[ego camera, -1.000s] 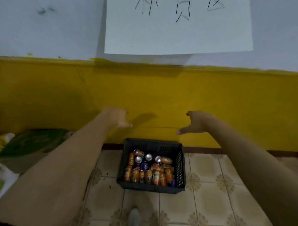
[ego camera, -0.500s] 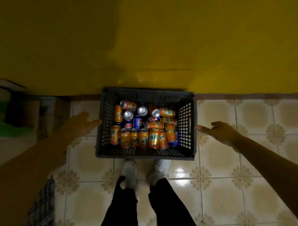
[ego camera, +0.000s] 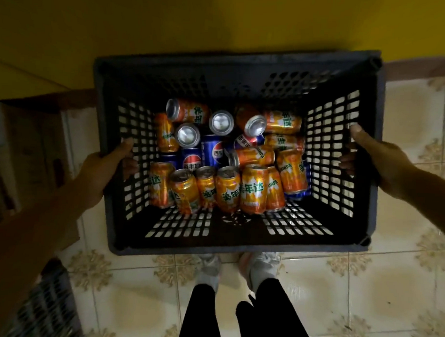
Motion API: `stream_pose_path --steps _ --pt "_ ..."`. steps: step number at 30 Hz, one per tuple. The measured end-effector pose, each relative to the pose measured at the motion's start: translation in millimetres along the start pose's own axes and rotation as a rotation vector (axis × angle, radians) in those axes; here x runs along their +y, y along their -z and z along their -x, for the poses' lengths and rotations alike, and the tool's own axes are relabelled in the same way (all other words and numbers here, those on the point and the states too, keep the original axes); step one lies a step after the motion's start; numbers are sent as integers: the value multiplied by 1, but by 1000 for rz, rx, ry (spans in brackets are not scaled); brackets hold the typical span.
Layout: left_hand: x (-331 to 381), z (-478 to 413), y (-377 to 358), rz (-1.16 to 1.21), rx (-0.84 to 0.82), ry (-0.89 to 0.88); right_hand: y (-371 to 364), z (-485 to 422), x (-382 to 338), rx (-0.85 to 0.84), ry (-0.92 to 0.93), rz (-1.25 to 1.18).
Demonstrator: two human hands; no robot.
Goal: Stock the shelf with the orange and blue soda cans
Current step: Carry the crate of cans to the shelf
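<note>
In the head view the left hand [ego camera: 97,171] and right hand [ego camera: 383,161] each had a closed grip on a short wall of the black crate [ego camera: 239,245], thumb over the rim, fingers curled into the lattice; the crate, apparently held above the tiled floor [ego camera: 312,297], had its long axis running left to right. Inside, the near orange cans [ego camera: 253,189] stood upright; the rest, with the blue cans [ego camera: 212,150], lay at mixed angles; tipping the crate would likely roll them, shift the weight and loosen a grip.

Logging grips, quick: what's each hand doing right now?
Left hand: gripping the black crate's left wall.
Right hand: gripping the crate's right wall.
</note>
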State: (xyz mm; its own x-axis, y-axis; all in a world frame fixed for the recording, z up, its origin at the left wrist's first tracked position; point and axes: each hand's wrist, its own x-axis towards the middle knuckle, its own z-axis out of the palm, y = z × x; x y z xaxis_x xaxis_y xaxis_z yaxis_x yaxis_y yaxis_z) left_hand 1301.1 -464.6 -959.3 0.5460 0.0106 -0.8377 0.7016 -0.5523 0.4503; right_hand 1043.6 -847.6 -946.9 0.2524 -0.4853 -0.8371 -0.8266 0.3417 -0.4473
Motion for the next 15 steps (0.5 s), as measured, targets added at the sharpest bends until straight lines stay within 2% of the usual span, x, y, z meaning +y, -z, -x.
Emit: stream_pose_path --steps 3,8,15 --pt "0 -2 0 12 -31 -34 -3 0 1 19 7 -12" --pt "4 0 13 -51 -185 -20 1 8 -2 -38 14 -40" --pt "4 5 10 -117 -125 24 -2 17 -3 -54 23 -37"
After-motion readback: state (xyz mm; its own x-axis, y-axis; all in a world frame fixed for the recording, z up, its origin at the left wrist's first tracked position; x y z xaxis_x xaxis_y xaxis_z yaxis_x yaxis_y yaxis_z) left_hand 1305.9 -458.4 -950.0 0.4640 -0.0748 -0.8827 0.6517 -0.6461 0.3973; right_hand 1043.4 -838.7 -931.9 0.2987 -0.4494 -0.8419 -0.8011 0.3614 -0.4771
